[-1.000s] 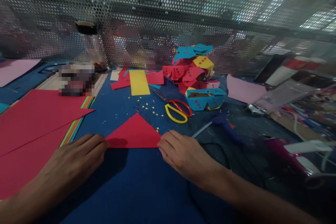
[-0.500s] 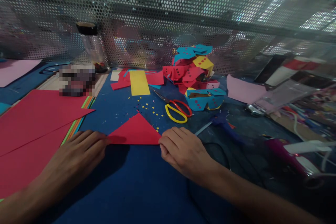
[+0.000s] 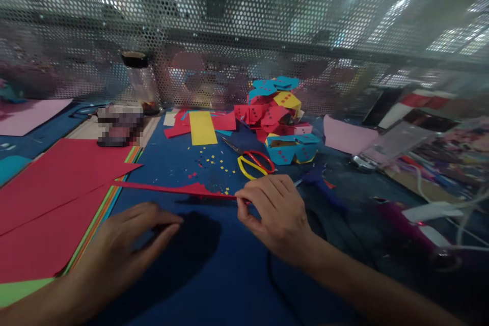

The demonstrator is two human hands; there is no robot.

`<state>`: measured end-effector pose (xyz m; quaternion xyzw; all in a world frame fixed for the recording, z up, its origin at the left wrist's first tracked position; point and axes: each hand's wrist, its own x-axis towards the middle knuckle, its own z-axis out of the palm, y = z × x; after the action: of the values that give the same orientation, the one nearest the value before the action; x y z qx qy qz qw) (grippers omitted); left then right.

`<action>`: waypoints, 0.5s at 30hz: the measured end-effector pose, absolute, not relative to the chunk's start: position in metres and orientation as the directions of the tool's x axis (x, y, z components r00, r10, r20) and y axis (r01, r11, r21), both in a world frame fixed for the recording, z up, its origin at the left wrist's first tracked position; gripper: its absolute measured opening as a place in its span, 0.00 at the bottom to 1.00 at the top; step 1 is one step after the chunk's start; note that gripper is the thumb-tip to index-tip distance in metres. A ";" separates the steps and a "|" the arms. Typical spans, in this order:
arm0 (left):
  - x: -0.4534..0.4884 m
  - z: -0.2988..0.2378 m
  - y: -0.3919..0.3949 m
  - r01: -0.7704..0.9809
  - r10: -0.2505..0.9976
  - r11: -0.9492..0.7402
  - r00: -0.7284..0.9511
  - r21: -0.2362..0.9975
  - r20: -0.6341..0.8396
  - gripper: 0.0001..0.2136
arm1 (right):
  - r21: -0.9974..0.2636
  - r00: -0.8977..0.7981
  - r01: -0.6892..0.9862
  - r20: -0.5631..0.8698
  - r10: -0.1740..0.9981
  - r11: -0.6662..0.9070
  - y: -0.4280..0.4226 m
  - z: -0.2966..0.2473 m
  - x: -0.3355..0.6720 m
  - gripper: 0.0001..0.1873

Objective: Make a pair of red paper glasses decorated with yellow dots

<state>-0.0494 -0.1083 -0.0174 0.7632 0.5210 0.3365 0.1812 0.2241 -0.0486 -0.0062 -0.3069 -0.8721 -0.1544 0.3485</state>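
The middle paper [image 3: 193,190] is red, like the left sheet [image 3: 46,204]; the table [image 3: 221,280] is dark blue. I see red-and-yellow-handled scissors [image 3: 244,153] and a far, dotted pile [image 3: 273,116] in light blue, red and yellow.

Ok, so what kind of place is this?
Probably a papercraft workspace: a thin red paper piece pinched in the right hand, metal scissors with red and yellow handles, and a pile of folded, dotted, multicoloured paper shapes.
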 end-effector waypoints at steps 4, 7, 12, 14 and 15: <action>-0.019 -0.012 -0.100 0.379 0.981 0.016 0.173 0.925 -0.088 0.15 | 0.152 -0.604 0.606 0.727 0.327 0.781 -0.056 -0.003 0.224 0.04; -0.004 -0.010 -0.091 0.192 0.975 0.138 0.147 0.972 -0.168 0.17 | 0.225 -0.652 0.563 0.712 0.261 0.795 -0.061 -0.003 0.225 0.06; 0.009 -0.010 -0.082 0.047 0.966 0.258 0.020 0.965 -0.260 0.19 | 0.270 -0.701 0.525 0.675 0.230 0.807 -0.064 -0.008 0.221 0.06; 0.009 -0.010 -0.078 -0.015 0.970 0.245 -0.007 0.969 -0.245 0.18 | 0.212 -0.693 0.533 0.665 0.278 0.819 -0.064 -0.008 0.220 0.03; 0.006 -0.010 -0.075 -0.040 0.970 0.242 0.002 0.969 -0.242 0.17 | 0.155 -0.680 0.542 0.659 0.322 0.826 -0.065 -0.007 0.220 0.02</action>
<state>0.0062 -0.0747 -0.0104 0.4243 0.5481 0.4459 0.5663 0.2199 -0.0646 -0.0068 -0.2399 -0.9002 -0.1716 0.3204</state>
